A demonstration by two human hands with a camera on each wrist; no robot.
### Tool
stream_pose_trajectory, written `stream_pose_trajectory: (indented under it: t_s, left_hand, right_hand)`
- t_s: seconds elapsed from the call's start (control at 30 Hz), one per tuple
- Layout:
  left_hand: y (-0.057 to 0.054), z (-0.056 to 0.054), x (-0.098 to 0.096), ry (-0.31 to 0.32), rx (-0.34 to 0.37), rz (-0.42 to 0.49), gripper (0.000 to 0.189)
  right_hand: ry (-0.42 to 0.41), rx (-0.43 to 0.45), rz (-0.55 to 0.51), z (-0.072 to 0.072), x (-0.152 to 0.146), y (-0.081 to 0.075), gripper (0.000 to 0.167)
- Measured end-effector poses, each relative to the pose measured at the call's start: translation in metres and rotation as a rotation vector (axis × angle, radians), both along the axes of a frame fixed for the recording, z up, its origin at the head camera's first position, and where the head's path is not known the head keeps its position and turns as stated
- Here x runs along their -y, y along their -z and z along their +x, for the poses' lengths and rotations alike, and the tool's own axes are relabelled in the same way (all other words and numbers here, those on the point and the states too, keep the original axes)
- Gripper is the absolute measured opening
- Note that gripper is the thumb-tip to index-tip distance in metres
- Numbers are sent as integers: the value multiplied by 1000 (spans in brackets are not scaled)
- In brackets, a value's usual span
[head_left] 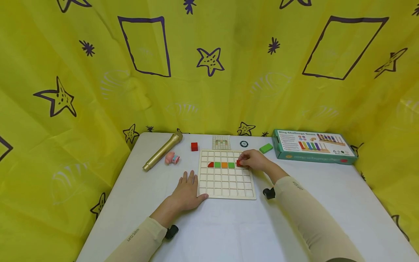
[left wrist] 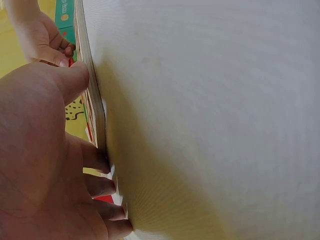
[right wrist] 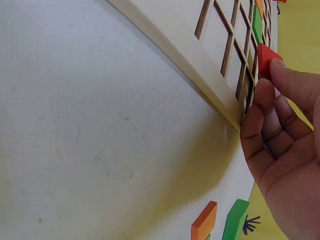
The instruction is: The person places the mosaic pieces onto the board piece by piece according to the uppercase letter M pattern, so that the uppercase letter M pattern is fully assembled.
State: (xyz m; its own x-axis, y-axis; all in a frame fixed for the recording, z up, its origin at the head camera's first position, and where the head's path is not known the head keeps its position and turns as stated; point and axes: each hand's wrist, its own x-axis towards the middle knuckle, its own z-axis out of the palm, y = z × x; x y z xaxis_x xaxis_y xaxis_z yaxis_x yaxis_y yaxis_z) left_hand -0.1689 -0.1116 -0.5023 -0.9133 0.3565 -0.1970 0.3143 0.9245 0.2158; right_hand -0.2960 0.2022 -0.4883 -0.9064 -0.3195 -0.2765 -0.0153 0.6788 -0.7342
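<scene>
Beige sleeves (head_left: 315, 218) — bare left hand (head_left: 186, 193), bare right hand (head_left: 253, 160)
Close-fitting fabric with small dark lettering (head_left: 133, 234) along each forearm, a few creases on the right — and a small black device (head_left: 171, 231) at either cuff.

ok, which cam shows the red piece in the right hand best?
Right wrist: the red piece is close up there, pinched by the right hand, much of its face uncovered. The head view shows it small, partly hidden by the hand, at the grid board. The left wrist view gives just a red sliver by that hand.
</scene>
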Motion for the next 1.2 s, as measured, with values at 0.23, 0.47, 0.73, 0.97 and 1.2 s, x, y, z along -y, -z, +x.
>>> stream_pose_trajectory:
  t_s: [0.23,0.47,0.73,0.97,1.2]
  left_hand:
    - [-1,0,0,-4,-1,1,93]
    - [-1,0,0,-1,2,-5,93]
    - [-2,0,0,3,4,-9,93]
    - [-2,1,0,-2,10,-14,94]
    - [-1,1,0,-6,11,-14,94]
  right_hand:
    - [-6,-8,22,2,4,0,12]
    - [-1,-27,53,9,10,-2,10]
    - [-46,-97,92,14,15,-4,7]
    - [-37,-102,109,16,16,-2,8]
    - [-20,-105,122,19,18,-3,7]
